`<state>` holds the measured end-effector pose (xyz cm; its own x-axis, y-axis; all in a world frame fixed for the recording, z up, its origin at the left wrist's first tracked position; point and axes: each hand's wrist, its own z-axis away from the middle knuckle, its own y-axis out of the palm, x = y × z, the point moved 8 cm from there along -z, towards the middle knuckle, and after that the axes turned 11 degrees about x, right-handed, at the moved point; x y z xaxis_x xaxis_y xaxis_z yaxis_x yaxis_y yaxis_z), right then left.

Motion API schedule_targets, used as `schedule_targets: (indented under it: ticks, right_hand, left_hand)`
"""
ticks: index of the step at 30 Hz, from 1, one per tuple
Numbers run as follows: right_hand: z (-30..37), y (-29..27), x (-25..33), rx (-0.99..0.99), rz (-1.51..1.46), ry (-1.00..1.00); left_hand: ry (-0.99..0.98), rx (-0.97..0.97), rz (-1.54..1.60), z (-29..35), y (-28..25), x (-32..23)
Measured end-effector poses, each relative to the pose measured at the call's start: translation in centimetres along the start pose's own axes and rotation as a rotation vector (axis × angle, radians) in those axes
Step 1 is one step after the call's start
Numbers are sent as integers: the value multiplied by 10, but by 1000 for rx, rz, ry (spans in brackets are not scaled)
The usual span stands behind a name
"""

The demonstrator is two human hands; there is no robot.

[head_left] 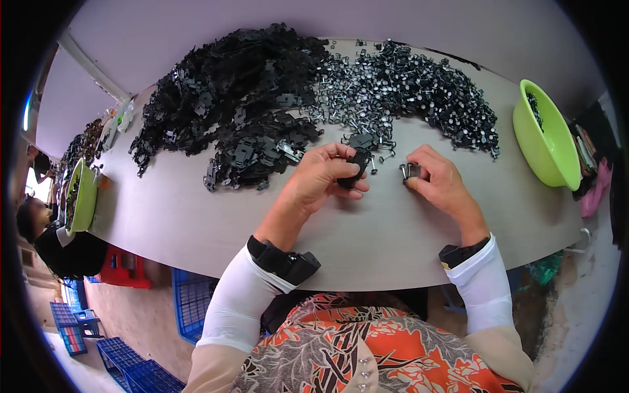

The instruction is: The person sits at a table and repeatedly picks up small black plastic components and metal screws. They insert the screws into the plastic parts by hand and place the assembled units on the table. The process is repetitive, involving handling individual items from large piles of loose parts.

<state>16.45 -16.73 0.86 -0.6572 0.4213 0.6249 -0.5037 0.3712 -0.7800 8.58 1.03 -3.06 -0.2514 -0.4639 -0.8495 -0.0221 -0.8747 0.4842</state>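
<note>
- While both forearms come in from the near edge of the table (196, 223), the left hand (321, 173) has its fingers curled and pinched round a small black plastic part (354, 168), which it holds just above the tabletop.
- That black part sits at the fingertips, on the right side of the left hand, and its long axis runs roughly from far to near, tilted slightly.
- Just to the right, the right hand (440, 178) pinches a few small metal pins (405, 171) between thumb and forefinger, heads pointing left toward the part.
- The relation that matters: the pins lie directly right of the black part, close but not touching, and the right hand is the nearer one to them, while the left hand already has the part.
- Farther back and left lies a large pile of black plastic parts (229, 98); a few strays reach close to the left hand.
- To the far right of that spreads a pile of loose pins with dark heads (406, 88), the nearest few lying just beyond the held part.
- A lime-green bowl (547, 141) stands at the right end of the table, well apart from both hands.
- Another green bowl (82, 196) sits at the far left end, beside another person.
</note>
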Motion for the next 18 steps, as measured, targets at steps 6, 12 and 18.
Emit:
schedule_targets:
  ticks: [6, 12, 18]
  right_hand:
    - [5, -7, 7, -10, 79, 8]
    - [2, -4, 3, 24, 80, -7]
    - [4, -5, 2, 43, 79, 18]
  left_hand:
    - [-13, 16, -82, 1, 5, -4]
    - [5, 50, -130, -3, 7, 4]
    - [-26, 51, -50, -2, 11, 8]
